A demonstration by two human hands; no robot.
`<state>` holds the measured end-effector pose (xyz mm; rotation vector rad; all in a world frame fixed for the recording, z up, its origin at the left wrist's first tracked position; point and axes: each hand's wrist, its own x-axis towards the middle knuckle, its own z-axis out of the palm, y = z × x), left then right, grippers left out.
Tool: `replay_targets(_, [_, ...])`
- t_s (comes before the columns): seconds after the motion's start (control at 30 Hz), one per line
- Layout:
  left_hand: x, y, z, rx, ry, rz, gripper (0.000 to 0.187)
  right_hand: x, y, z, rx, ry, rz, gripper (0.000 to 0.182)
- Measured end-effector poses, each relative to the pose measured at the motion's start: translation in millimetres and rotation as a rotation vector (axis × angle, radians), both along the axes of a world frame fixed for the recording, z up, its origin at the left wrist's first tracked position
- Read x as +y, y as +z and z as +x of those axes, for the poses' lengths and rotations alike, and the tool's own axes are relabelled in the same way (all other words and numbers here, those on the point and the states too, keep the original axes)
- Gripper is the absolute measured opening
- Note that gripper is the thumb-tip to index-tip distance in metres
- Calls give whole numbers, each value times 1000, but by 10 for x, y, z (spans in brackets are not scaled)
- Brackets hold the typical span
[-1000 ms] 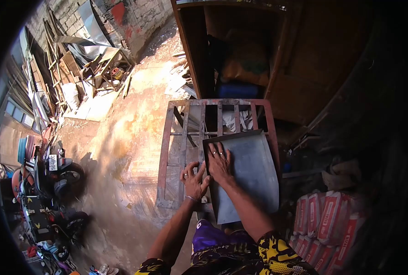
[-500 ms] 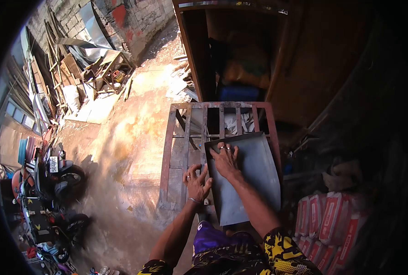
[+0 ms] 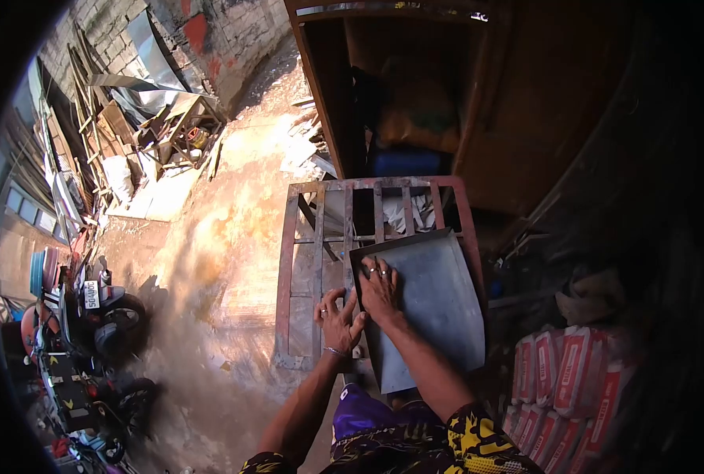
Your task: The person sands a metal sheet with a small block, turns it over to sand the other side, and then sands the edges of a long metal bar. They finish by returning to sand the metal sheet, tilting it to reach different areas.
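Observation:
A shallow grey sheet-metal tray with upturned edges lies at a slant on a slatted metal frame. My right hand rests inside the tray near its upper left corner, fingers bent down close to the left wall. Just outside that same wall is my left hand, its fingers spread and its index fingertip right at the edge. Rings show on both hands, and a bracelet circles the left wrist. Neither hand is wrapped round anything visible.
Beyond the frame stands a dark wooden cabinet with an open front. Red-and-white bags are stacked at right. Motorcycles are parked at left. Scrap wood and metal sheets lean against a block wall.
My right hand has slid slightly down and its fingers have drawn closer together beside the tray's left wall. My left hand stays at the edge. The view has shifted slightly.

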<state>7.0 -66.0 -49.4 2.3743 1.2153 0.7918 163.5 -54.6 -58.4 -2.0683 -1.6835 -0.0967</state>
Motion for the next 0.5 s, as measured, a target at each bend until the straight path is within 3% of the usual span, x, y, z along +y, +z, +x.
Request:
replay_targets(0.13, [4,23,-10,-9,-8,-14,66,-2,47,263,-65,82,112,31])
replay_targets(0.17, [2,22,-9,-18,-9,-13,66,-24,158,346,50,8,68,32])
replay_targets(0.27, [-16,27,-6,3,13,14,65,-49,170,202,35,-237,74,31])
replay_targets(0.33, [-6,8,-10,-13,13,5,66,82,-120,-127,-54,-176,-71,34])
replay_targets(0.37, [2,-13,-25,-18,12,2,66,72,-141,-74,52,-99,-32,34])
replay_targets(0.5, [6,44,-12,-46,-6,11,64,-11,318,171,209,-237,-24,30])
